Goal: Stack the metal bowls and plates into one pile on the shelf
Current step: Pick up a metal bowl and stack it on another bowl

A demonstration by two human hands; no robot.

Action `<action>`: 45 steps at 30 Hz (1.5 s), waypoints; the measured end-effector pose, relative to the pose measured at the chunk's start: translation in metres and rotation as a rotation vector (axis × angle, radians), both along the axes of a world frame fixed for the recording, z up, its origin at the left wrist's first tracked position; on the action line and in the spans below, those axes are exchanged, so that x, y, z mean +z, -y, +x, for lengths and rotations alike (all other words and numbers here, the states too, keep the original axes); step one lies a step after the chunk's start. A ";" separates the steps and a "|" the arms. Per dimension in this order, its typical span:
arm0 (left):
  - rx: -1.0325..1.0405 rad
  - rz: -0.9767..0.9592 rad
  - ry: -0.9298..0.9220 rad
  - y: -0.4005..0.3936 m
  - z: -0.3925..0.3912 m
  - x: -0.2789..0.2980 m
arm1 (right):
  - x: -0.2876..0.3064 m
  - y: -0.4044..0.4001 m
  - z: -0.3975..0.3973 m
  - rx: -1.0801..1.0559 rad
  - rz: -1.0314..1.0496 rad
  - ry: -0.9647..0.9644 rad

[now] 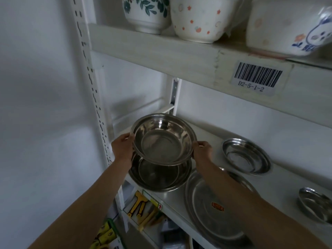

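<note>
Above the left end of the shelf, a metal bowl was held tilted between both hands, the left hand gripping its left rim and the right hand its right rim. Directly beneath it sat a larger metal bowl. A flat plate lay just right, under the right forearm, with a small dish behind it.

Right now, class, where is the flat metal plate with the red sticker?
In the head view, the flat plate lies on the lower shelf, right of the large bowl, beneath the right forearm.
</note>
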State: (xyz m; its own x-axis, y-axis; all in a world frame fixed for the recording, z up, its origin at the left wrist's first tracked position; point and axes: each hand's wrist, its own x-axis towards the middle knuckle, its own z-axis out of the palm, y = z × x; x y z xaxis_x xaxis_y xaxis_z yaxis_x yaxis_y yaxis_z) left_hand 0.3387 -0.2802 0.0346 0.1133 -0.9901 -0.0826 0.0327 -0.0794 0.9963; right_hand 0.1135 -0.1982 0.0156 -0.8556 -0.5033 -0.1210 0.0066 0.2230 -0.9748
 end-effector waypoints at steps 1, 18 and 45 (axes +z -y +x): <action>0.011 0.005 -0.003 -0.004 0.003 -0.002 | -0.002 -0.002 0.003 0.005 0.015 -0.002; 0.066 0.034 0.116 -0.044 0.028 -0.053 | -0.024 -0.037 0.011 0.242 0.338 -0.239; 0.158 -0.029 0.162 -0.045 0.021 -0.087 | -0.036 -0.045 0.012 0.238 0.427 -0.410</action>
State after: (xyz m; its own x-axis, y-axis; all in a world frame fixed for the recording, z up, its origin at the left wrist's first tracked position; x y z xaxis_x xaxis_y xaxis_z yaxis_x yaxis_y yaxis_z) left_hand 0.3599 -0.2352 -0.0522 0.2765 -0.9608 -0.0224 -0.1180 -0.0571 0.9914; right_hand 0.1259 -0.1536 -0.0203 -0.7458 -0.6650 -0.0392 -0.4456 0.5417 -0.7127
